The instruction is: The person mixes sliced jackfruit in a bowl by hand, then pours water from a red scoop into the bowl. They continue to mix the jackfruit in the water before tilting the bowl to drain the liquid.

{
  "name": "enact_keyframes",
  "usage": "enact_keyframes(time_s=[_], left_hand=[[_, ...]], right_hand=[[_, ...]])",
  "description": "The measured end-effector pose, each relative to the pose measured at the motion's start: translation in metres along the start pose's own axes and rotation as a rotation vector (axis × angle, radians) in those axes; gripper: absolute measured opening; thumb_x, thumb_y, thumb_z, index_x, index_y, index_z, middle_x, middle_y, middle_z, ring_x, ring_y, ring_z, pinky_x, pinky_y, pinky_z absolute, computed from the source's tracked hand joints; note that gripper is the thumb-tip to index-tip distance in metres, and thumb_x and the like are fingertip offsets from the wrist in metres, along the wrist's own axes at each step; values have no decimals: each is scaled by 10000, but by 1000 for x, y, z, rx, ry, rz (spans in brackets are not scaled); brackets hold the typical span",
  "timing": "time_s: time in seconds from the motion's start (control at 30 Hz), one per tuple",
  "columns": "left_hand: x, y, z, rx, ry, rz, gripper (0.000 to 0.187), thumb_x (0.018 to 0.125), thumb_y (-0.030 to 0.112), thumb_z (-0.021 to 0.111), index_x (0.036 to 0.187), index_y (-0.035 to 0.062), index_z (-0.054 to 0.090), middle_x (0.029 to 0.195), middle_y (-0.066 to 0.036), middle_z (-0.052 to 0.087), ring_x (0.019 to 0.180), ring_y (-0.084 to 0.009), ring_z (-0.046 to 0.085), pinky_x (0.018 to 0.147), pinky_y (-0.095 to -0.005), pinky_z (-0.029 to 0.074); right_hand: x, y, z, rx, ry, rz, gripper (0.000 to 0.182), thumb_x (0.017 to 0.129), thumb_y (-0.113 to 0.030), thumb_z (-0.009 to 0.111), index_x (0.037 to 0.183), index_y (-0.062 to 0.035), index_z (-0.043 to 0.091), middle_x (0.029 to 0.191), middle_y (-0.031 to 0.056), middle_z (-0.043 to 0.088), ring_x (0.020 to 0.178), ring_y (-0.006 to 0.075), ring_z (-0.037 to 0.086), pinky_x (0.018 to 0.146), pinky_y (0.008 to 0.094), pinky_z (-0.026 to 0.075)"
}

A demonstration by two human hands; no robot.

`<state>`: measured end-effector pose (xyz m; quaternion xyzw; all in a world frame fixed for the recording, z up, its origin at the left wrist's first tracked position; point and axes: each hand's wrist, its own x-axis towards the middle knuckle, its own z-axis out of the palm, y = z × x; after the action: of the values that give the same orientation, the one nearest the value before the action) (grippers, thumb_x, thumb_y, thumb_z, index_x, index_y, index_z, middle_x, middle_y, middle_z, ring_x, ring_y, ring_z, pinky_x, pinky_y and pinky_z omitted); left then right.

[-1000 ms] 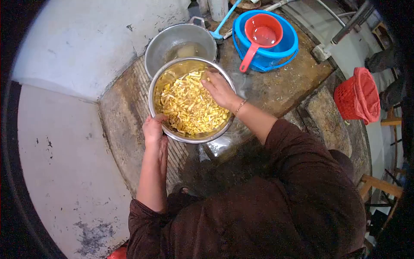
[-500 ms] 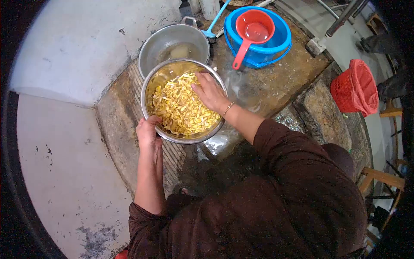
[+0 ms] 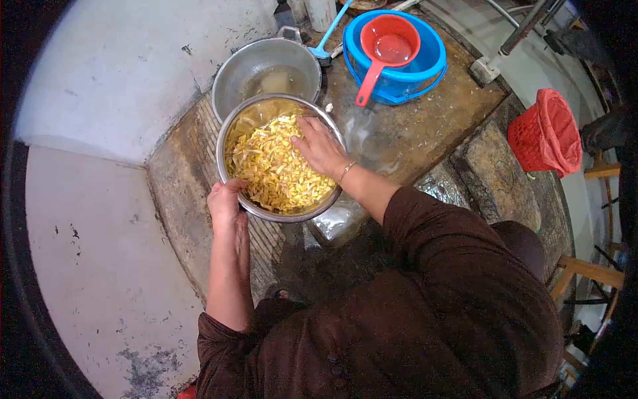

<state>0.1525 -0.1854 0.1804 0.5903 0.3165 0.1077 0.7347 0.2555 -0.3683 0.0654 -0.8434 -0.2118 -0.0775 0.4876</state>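
Observation:
A steel bowl (image 3: 222, 174) full of small yellow and whitish chopped pieces (image 3: 272, 163) is in front of me. My left hand (image 3: 227, 199) grips its lower left rim, the thumb over the edge and the fingers beneath. My right hand (image 3: 320, 147) lies on the pieces at the bowl's right side, palm down, with its fingers stretched out. Just beyond, a grey metal pot (image 3: 229, 73) holds murky water and a pale lump; the bowl's far edge overlaps it in view.
A blue bucket (image 3: 435, 50) with a red dipper (image 3: 371, 83) across it stands at the upper right. Farther right is a red basket (image 3: 528, 139) with a red liner. A light wall (image 3: 100, 80) borders the left. Wooden stool parts (image 3: 591, 271) show at the right edge.
My right hand has shifted slightly left over the pieces, and the bowl's right edge sits slightly farther left. My left hand keeps its hold on the rim.

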Motion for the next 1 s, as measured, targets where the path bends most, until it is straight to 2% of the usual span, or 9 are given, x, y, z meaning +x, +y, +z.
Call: enact_keyframes(time_s=[0.4, 0.5, 0.6, 0.7, 0.8, 0.9, 1.0], left_hand=[[6, -4, -1, 2, -37, 14, 182, 651, -77, 569, 826, -27, 559, 743, -95, 614, 603, -190, 582, 589, -293, 497], [9, -5, -3, 15, -42, 23, 171, 653, -74, 571, 815, -21, 562, 730, -87, 611, 599, -180, 576, 584, -284, 488], [17, -10, -8, 24, -34, 31, 166, 653, -72, 573, 808, -16, 561, 720, -82, 607, 596, -172, 571, 585, -278, 482], [17, -11, -9, 31, -32, 41, 155, 656, -69, 572, 799, -12, 558, 713, -79, 604, 596, -169, 570, 591, -277, 480], [12, -7, -6, 27, -28, 49, 151, 656, -69, 570, 793, -7, 554, 716, -78, 604, 597, -170, 571, 594, -279, 481], [6, -3, 0, 2, -17, 40, 149, 658, -71, 566, 788, -2, 548, 723, -78, 605, 600, -172, 573, 595, -282, 483], [9, -5, -2, 2, -24, 32, 157, 661, -71, 560, 802, -3, 550, 731, -78, 606, 603, -173, 575, 595, -285, 487]], right_hand=[[-4, 4, 10, 22, -5, 34, 561, 901, -334, 479, 1334, -1, 354, 1278, 225, 421, 1147, 390, 444, 969, 430, 372], [-6, 0, 8, 15, -26, 65, 550, 922, -320, 459, 1324, 42, 360, 1252, 205, 426, 1158, 347, 433, 990, 373, 344], [-6, -6, 5, 7, -34, 77, 556, 921, -325, 459, 1324, 44, 357, 1262, 213, 420, 1163, 351, 433, 989, 380, 346], [-5, -4, 6, 14, -17, 58, 577, 893, -324, 491, 1340, 9, 339, 1279, 213, 418, 1153, 390, 440, 977, 431, 365], [-5, -11, 0, 43, -66, 103, 601, 915, -327, 467, 1357, 46, 303, 1270, 237, 410, 1176, 367, 425, 992, 389, 346], [-4, -3, 8, -3, -4, 30, 638, 909, -329, 477, 1372, 55, 263, 1267, 242, 410, 1176, 374, 422, 998, 389, 342], [-3, -3, 9, 2, -31, 95, 659, 904, -333, 482, 1371, 68, 246, 1260, 251, 410, 1176, 384, 418, 1005, 390, 336]])
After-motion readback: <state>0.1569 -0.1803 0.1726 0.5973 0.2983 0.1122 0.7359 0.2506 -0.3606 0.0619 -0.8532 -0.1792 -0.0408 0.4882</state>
